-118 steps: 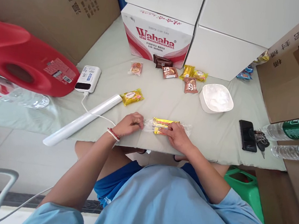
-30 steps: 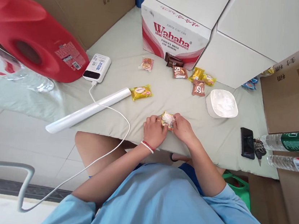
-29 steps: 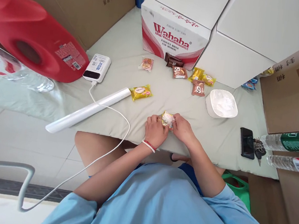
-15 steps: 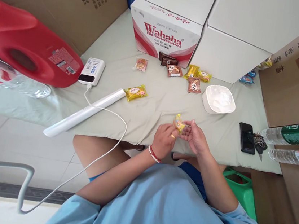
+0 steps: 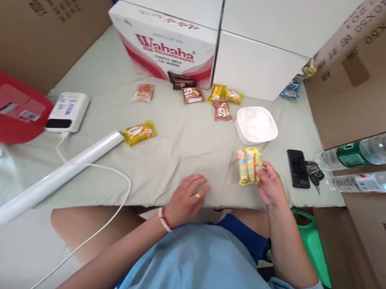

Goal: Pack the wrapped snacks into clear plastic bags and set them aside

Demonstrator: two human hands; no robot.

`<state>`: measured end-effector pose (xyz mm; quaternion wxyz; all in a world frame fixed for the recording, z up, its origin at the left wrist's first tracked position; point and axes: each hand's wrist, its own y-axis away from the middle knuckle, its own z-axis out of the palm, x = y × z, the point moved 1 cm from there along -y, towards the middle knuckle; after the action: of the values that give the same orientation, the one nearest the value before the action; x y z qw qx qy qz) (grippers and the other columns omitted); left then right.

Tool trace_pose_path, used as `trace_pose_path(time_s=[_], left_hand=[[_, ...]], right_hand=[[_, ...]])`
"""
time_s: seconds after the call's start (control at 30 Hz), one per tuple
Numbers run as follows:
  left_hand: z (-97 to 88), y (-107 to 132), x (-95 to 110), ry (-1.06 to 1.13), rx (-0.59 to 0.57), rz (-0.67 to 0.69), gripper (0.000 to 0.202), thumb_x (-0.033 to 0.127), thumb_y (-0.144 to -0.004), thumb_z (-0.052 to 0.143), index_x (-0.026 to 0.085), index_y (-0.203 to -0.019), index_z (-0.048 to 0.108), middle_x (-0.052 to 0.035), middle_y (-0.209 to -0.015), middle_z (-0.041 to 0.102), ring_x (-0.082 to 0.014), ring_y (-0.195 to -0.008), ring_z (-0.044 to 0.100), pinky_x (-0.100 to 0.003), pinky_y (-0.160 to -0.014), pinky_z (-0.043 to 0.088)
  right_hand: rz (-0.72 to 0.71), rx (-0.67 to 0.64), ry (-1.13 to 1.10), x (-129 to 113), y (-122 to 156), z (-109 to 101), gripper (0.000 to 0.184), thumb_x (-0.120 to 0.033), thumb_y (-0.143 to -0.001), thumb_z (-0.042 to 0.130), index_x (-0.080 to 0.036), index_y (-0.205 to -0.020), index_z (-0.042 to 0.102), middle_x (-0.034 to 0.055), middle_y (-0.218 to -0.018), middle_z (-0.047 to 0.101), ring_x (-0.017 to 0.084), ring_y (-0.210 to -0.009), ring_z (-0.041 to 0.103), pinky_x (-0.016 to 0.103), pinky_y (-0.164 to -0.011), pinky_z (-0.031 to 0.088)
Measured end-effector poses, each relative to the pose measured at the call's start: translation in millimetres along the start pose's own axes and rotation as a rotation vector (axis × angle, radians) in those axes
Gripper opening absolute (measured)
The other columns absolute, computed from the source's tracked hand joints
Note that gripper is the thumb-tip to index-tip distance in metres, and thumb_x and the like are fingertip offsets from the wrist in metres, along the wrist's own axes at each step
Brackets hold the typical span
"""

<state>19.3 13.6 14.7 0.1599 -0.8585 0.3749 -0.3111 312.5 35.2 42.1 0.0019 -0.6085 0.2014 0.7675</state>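
My right hand [image 5: 273,185] pinches the edge of a yellow patterned snack packet [image 5: 246,166], thumb on top. The packet's printed back with its seam faces up, in front of the white plastic tub [image 5: 257,125]. My left hand [image 5: 188,199], with a ring and a red-and-white bracelet, hovers by the table's front edge. Its fingers are loosely apart and nothing is in them. Another yellow snack packet [image 5: 139,133] lies at the end of a long white tube [image 5: 58,177]. Brown snack packets [image 5: 222,110] and small yellow packets [image 5: 234,96] lie farther back.
A Wahaha carton [image 5: 165,49] and white boxes [image 5: 251,67] line the back. A power bank [image 5: 68,111] with a white cable and a red jug [image 5: 8,105] stand left. A phone [image 5: 298,169], keys [image 5: 314,172] and water bottles [image 5: 371,150] lie right.
Both hands were together at the yellow packet; they have separated. My left hand let go and moved left, while my right hand holds the packet, now turned flat. The view shifted.
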Motion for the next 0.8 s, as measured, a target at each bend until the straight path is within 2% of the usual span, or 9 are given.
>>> trace_pose_path(time_s=[0.07,0.13,0.2,0.27,0.37,0.47,0.57,0.67,0.8], left_hand=[[-11.5,9,-21,-0.099,0.044,-0.125,0.033,0.010,-0.090,0.054,0.020,-0.120,0.062,-0.0147,-0.121,0.065,-0.0292,-0.124,0.058,-0.050,-0.102,0.052],[-18.3,17,-41,-0.218,0.047,-0.210,0.027,0.012,-0.091,0.055,0.018,-0.116,0.062,-0.0150,-0.117,0.064,-0.0316,-0.122,0.059,-0.052,-0.101,0.052],[-20.5,21,-55,-0.331,0.038,-0.247,0.023,0.016,-0.091,0.056,0.015,-0.113,0.063,-0.0168,-0.115,0.064,-0.0336,-0.119,0.060,-0.053,-0.100,0.052],[-19.1,23,-61,-0.394,0.015,-0.270,0.024,0.018,-0.091,0.057,0.015,-0.114,0.063,-0.0162,-0.113,0.065,-0.0330,-0.115,0.063,-0.051,-0.098,0.053],[-15.2,24,-60,-0.437,-0.030,-0.237,0.027,0.016,-0.090,0.056,0.015,-0.116,0.062,-0.0164,-0.112,0.067,-0.0333,-0.113,0.064,-0.050,-0.097,0.053],[-14.0,22,-57,-0.440,-0.048,-0.202,0.031,0.015,-0.088,0.057,0.017,-0.118,0.060,-0.0154,-0.111,0.068,-0.0326,-0.110,0.066,-0.048,-0.094,0.054],[-15.4,21,-59,-0.450,-0.050,-0.207,0.033,0.016,-0.087,0.056,0.020,-0.119,0.059,-0.0135,-0.109,0.069,-0.0315,-0.105,0.068,-0.047,-0.090,0.054],[-16.6,20,-61,-0.460,-0.059,-0.202,0.030,0.016,-0.089,0.057,0.020,-0.118,0.059,-0.0141,-0.108,0.069,-0.0323,-0.103,0.069,-0.048,-0.089,0.054],[-16.1,25,-64,-0.446,-0.069,-0.211,0.029,0.017,-0.089,0.058,0.021,-0.118,0.060,-0.0143,-0.110,0.070,-0.0330,-0.103,0.070,-0.048,-0.088,0.053]], right_hand=[[-0.127,0.165,-0.044,-21,-29,-34,0.044,-0.043,-0.067,0.091,-0.024,-0.099,0.068,-0.0016,-0.085,0.074,0.015,-0.071,0.066,0.026,-0.066,0.054],[-0.173,0.318,-0.096,-43,-65,-64,0.035,-0.039,-0.070,0.088,-0.022,-0.091,0.066,-0.0025,-0.080,0.071,0.013,-0.066,0.064,0.025,-0.059,0.051],[-0.135,0.453,-0.133,-63,-107,-85,0.024,-0.033,-0.078,0.081,-0.021,-0.085,0.061,-0.0038,-0.072,0.066,0.011,-0.058,0.059,0.022,-0.051,0.046],[-0.045,0.572,-0.114,-79,-151,-96,0.016,-0.028,-0.087,0.072,-0.020,-0.085,0.058,-0.0044,-0.068,0.062,0.009,-0.053,0.055,0.019,-0.048,0.043],[0.077,0.672,-0.037,-94,-212,-100,0.008,-0.021,-0.092,0.065,-0.019,-0.090,0.058,-0.0037,-0.069,0.061,0.009,-0.051,0.054,0.019,-0.048,0.046],[0.131,0.697,0.021,-102,-265,-100,0.010,-0.013,-0.089,0.066,-0.017,-0.096,0.060,-0.0008,-0.075,0.063,0.011,-0.056,0.060,0.024,-0.054,0.056],[0.137,0.727,0.072,-107,-313,-99,0.027,-0.004,-0.085,0.064,-0.014,-0.110,0.061,0.0035,-0.089,0.067,0.013,-0.065,0.065,0.029,-0.060,0.060],[0.100,0.758,0.102,-114,-358,-96,0.047,0.001,-0.084,0.059,-0.012,-0.129,0.056,0.0098,-0.108,0.068,0.014,-0.077,0.067,0.030,-0.065,0.061],[0.046,0.780,0.128,-117,-400,-88,0.059,0.003,-0.084,0.052,-0.012,-0.141,0.050,0.0153,-0.126,0.064,0.016,-0.093,0.069,0.031,-0.069,0.061]])
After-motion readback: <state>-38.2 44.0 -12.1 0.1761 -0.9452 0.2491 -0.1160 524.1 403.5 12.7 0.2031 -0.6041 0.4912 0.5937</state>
